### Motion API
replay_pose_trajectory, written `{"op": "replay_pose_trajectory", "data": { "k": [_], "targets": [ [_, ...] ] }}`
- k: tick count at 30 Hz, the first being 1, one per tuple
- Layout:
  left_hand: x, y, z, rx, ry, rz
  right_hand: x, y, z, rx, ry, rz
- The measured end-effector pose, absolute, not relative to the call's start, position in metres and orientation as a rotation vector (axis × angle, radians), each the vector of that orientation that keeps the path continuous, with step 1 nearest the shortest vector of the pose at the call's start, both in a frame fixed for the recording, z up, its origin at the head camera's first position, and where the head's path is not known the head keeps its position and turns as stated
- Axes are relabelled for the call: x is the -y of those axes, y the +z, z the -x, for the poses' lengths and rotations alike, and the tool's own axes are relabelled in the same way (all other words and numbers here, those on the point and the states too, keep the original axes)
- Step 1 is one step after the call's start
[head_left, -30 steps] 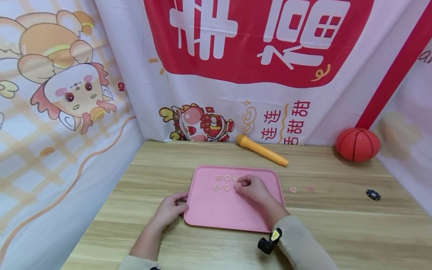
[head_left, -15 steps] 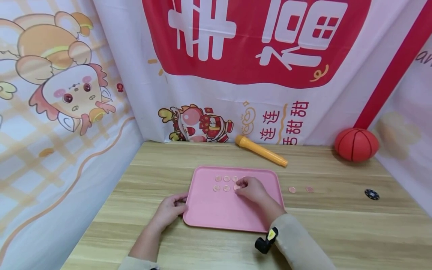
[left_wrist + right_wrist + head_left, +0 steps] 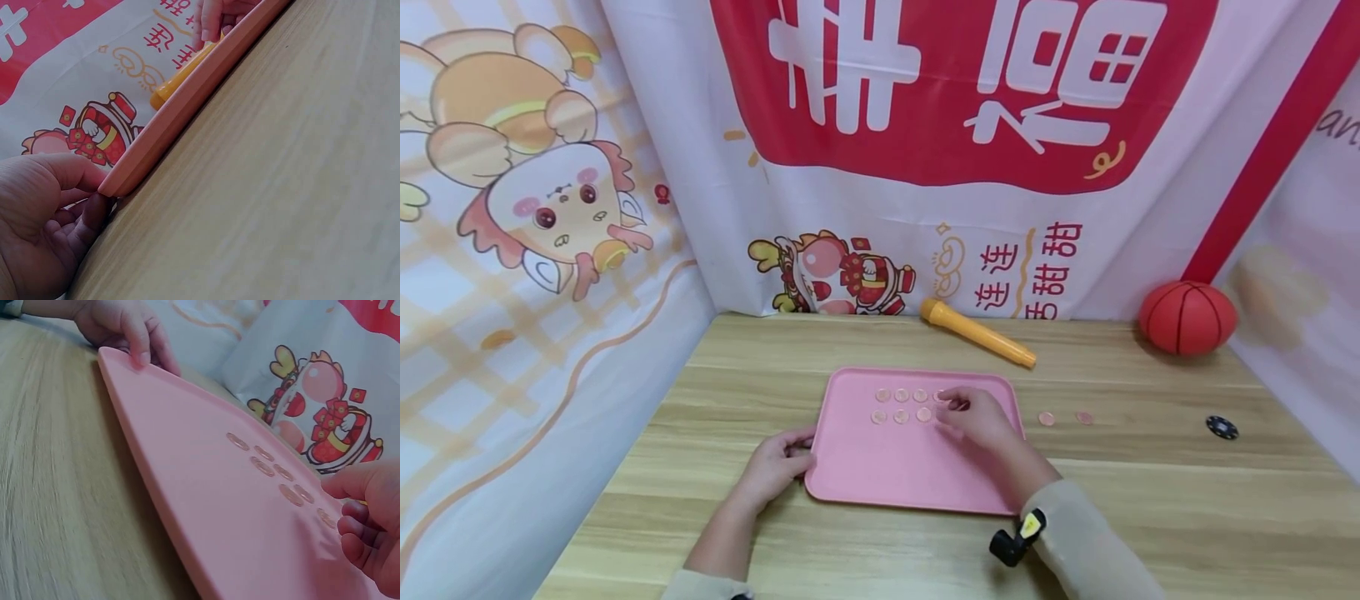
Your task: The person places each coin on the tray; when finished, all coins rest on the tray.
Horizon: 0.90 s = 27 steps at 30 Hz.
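Small round copper-coloured coins (image 3: 902, 395) lie in two rows on a pink tray (image 3: 880, 475), three of them in the nearer row. My left hand (image 3: 775, 468) grips the tray's left edge; in the left wrist view, its thumb and fingers (image 3: 81, 169) pinch the rim. Just right of the nearer row, my right hand (image 3: 981, 419) hovers over the tray with its fingers loosely bent. The right wrist view shows nothing between those fingers (image 3: 347, 482). In the head view, this hand partly covers the last coin of the far row.
Two more coins, a near one (image 3: 1047, 419) and a farther one (image 3: 1084, 418), lie on the wooden table right of the tray. Beyond them is a black poker chip (image 3: 1222, 427). An orange toy microphone (image 3: 979, 333) lies behind the tray, and a red ball (image 3: 1187, 317) stands at the back right.
My right hand has set a coin down at the right end of the nearer row, let go of it and drawn back slightly right. The left hand stays on the tray edge.
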State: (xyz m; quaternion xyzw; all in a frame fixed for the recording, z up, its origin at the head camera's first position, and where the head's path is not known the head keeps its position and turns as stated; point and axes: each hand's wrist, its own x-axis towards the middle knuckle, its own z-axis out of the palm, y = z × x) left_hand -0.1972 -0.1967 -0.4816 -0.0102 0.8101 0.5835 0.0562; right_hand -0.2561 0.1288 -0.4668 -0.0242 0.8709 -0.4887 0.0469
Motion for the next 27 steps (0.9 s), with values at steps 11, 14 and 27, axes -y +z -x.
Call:
{"op": "replay_pose_trajectory", "data": {
  "k": [11,14,27],
  "targets": [
    [0.197,-0.483,0.199,-2.459,1.769,0.022,-0.185,-0.454,0.251,-2.719,-1.437,-0.051],
    [0.197,-0.482,0.199,-2.456,1.770,0.020,-0.202,-0.454,0.250,-2.735,-1.428,-0.072],
    [0.197,-0.482,0.198,-2.453,1.778,0.021,-0.262,-0.457,0.238,-2.799,-1.434,-0.053]
  ]
}}
